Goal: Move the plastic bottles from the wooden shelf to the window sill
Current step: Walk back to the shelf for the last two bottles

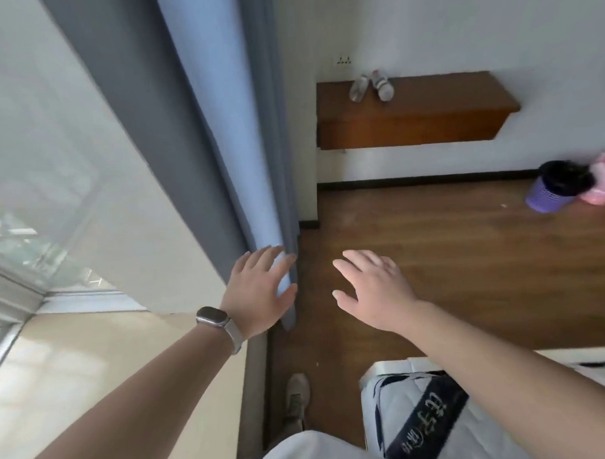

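Observation:
Two clear plastic bottles stand side by side on the wall-mounted wooden shelf [427, 103] ahead, the left bottle [358, 87] and the right bottle [382, 85], both near the shelf's left end. The cream window sill [93, 357] runs along my lower left under the window. My left hand [258, 292], with a watch on its wrist, is open in front of the blue curtain's lower edge. Beside it, my right hand [371, 288] is open over the wooden floor. Both hands hold nothing and are far short of the shelf.
A blue-grey curtain [202, 147] hangs between the window and the shelf wall. A purple bin [553, 189] with a black liner and a pink bag [604, 181] sit on the floor at right. A bed corner with a folded quilt [420, 414] is at bottom right.

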{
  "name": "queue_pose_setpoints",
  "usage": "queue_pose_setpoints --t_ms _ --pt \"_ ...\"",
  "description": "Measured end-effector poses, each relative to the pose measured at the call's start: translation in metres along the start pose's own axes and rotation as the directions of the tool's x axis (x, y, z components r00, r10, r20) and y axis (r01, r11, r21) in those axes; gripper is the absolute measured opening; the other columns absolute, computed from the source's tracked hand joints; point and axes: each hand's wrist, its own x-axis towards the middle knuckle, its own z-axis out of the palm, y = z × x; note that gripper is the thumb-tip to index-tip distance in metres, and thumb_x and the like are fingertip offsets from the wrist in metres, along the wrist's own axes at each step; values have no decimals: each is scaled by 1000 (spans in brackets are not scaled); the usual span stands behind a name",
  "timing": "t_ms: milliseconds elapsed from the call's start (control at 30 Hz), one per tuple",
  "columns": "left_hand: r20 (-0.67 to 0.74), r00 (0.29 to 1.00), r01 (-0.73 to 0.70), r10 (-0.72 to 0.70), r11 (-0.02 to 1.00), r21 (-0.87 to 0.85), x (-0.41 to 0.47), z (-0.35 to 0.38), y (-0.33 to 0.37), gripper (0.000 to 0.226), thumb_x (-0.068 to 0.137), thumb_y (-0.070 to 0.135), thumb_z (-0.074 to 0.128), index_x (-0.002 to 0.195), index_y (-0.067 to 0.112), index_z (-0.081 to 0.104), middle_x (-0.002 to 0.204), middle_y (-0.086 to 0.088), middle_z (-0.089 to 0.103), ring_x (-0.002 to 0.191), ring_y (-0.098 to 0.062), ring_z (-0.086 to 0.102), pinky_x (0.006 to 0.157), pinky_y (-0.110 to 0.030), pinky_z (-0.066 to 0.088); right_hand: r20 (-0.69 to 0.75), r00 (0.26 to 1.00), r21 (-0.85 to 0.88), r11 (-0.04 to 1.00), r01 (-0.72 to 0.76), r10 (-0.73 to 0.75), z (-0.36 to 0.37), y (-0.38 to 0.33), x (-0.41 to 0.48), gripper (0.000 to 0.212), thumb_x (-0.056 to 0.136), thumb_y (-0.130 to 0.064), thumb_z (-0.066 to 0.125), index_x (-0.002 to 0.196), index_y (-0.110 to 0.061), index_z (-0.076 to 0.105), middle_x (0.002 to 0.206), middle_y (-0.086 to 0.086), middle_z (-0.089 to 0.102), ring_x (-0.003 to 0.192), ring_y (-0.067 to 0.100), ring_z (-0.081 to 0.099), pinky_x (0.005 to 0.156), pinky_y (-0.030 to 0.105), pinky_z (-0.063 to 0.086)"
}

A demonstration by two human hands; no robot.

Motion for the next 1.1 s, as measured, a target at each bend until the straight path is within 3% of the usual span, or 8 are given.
queue_pose_setpoints --t_ms 100,233,400,567,767,967,1100 --pt "8 997 -82 82 997 -9 45 11 -2 50 85 34 71 131 18 60 136 -11 60 128 -36 53 105 -57 41 -1 992 -19 992 -127 127 -8 20 17 58 93 -52 48 144 -24 45 153 0 40 141 25 34 108 42 30" --pt "3 985 -172 173 985 -31 105 14 -14 50 86 37 68 131 19 59 137 -10 59 129 -36 53 106 -55 40 -11 971 -31 971 -239 238 -24 38 48 60 95 -55 41 149 -29 36 158 -3 32 145 22 27 112 44 27" --pt "-72 963 -267 261 961 -73 174 18 -24 47 83 37 64 125 17 64 128 -10 64 120 -36 59 100 -56 46 -67 935 -57 935 -351 347 -46 56 82 61 94 -56 41 149 -28 37 157 -4 33 143 23 30 111 44 31" --pt "-69 954 -297 291 948 -115 221 21 -23 47 85 34 72 128 17 64 135 -10 62 123 -35 58 102 -56 43 -83 899 -39 900 -434 430 -50 72 102 61 94 -57 38 149 -29 36 157 -5 34 142 22 29 112 43 30" --pt "-82 951 -307 298 940 -151 269 26 -12 45 89 36 68 131 20 63 140 -7 59 130 -31 54 108 -52 39 -89 878 -36 879 -475 470 -57 112 127 62 94 -58 36 149 -30 36 157 -4 34 143 22 30 111 42 31" --pt "73 954 -285 290 956 -65 326 37 -1 59 98 57 42 151 31 38 160 3 33 148 -20 27 121 -42 20 -60 904 -56 903 -426 422 -51 166 168 61 95 -58 32 148 -29 36 156 -2 36 143 22 32 112 42 32" --pt "119 963 -240 242 970 -35 386 51 6 61 96 61 41 150 33 39 160 4 34 148 -20 28 121 -44 26 -21 924 -65 922 -382 382 -52 222 207 59 96 -57 33 147 -27 38 153 1 40 141 23 35 113 42 30"
